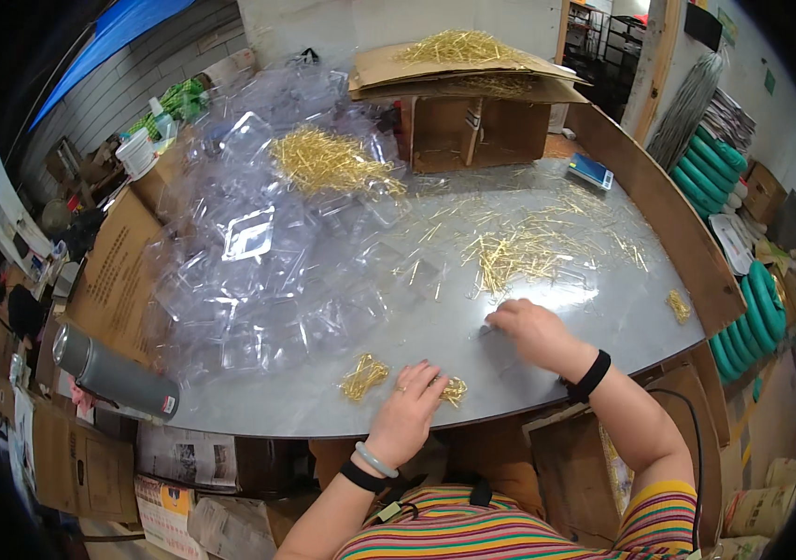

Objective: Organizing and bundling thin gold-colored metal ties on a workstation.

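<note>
Near the table's front edge, my left hand (409, 401) rests with its fingers bent over a small bundle of thin gold wire pieces (455, 391); the bundle shows beside the fingertips and the thumb is hidden. Another small gold bundle (364, 377) lies just left of that hand. My right hand (538, 333) is a little above the tabletop, its fingers pinched together at the near side of a loose spread of gold wire pieces (514, 257). Whatever its fingertips hold is too small to make out.
Clear plastic boxes (248, 271) heap over the table's left side, topped by a gold pile (328, 161). At the back stands a cardboard box (440, 131). A phone-like device (590, 172) lies near the right-hand board (669, 215). A grey bottle (118, 373) is at the left edge.
</note>
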Motion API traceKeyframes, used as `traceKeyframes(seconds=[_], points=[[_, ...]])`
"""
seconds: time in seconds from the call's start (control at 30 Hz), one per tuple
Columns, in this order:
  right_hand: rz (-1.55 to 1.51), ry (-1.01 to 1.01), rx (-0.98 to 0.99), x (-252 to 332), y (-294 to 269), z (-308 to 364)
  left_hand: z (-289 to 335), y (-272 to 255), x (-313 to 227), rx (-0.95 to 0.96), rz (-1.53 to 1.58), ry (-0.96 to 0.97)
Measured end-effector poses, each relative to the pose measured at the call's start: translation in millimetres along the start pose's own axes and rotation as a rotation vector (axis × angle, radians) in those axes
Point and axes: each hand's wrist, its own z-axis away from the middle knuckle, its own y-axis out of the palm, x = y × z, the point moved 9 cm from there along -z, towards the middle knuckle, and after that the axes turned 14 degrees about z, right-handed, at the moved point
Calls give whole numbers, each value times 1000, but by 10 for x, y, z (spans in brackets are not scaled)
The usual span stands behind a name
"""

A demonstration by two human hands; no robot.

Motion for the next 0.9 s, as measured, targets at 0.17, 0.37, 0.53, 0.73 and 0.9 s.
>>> traceKeyframes(seconds=[0.17, 0.37, 0.53, 0.73, 0.9], points=[[108, -36, -139, -65, 34, -152, -38, -19, -15, 0, -8, 1], [-112, -3, -82, -280, 49, -412, -44, 3, -4, 6, -30, -5], [-38, 28, -21, -426, 55, -538, -7, 45, 35, 31, -45, -15], [-292, -21, 119, -120, 120, -517, 8, 36, 47, 35, -28, -32], [-100, 74, -26, -293, 123, -572, -15, 42, 8, 23, -28, -12]])
